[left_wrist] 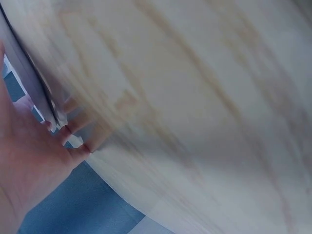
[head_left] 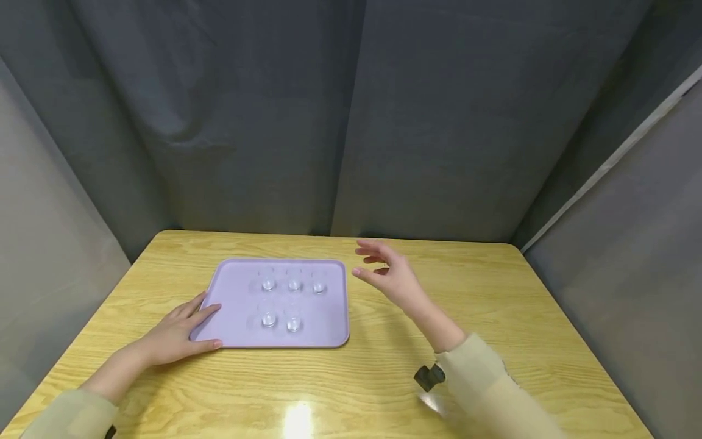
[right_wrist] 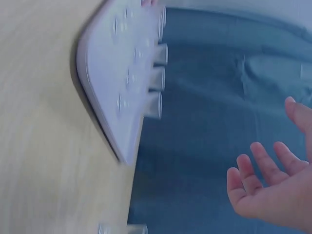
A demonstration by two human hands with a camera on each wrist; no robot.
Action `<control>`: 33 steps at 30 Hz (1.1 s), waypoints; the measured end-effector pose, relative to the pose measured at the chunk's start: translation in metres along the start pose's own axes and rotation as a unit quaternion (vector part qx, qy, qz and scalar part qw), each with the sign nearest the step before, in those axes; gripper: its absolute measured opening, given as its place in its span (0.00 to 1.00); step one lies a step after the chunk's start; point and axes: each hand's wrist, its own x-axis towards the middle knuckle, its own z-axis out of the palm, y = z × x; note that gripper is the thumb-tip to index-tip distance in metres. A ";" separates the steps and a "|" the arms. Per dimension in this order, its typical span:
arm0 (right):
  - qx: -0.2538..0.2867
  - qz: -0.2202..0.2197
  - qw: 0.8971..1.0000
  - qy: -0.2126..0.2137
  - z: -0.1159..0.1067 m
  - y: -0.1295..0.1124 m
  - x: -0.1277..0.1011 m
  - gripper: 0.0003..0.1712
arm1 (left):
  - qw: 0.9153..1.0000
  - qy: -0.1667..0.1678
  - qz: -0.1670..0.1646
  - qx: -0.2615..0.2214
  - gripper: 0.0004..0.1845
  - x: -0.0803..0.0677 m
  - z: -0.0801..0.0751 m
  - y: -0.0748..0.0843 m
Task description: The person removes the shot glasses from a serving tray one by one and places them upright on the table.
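Well, dark grey curtains [head_left: 439, 122] hang behind a wood-grain table [head_left: 493, 317], and on its left half lies a rectangular lilac tray [head_left: 233, 299]. The left hand [head_left: 172, 335] touches the tray's left end with fingers spread, thumb at the near edge. The right hand [head_left: 392, 274] hangs in the air just beside the tray's right end, fingers apart and loosely bent, pinching nothing. Smallest come five clear glasses [head_left: 294, 285], upright on the tray — three in the far row, two in the near. What looks like another clear glass [right_wrist: 122, 229] shows, cut off, at the bottom of the right-wrist view, beyond the tray. I judge the step to be arranging glasses while the left hand steadies the tray; the next move probably calls for a light right-hand pinch — perhaps to fill the near row's right end.
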 end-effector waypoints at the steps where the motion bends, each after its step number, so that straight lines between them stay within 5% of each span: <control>1: 0.002 -0.003 1.000 0.001 0.005 0.000 -0.001 0.31 | 1.000 0.004 0.001 0.000 0.45 0.000 0.000 0.000; 16: 0.078 0.026 0.994 -0.074 0.078 0.011 -0.017 0.31 | 1.000 -0.007 -0.001 0.001 0.45 0.002 -0.002 0.004; 26: 0.142 0.142 0.970 -0.141 0.107 0.033 -0.009 0.35 | 1.000 -0.007 -0.002 0.005 0.45 0.002 -0.004 0.007; 33: 0.069 0.127 0.979 -0.144 0.121 0.038 0.000 0.31 | 1.000 -0.010 0.000 0.002 0.46 0.003 -0.004 0.006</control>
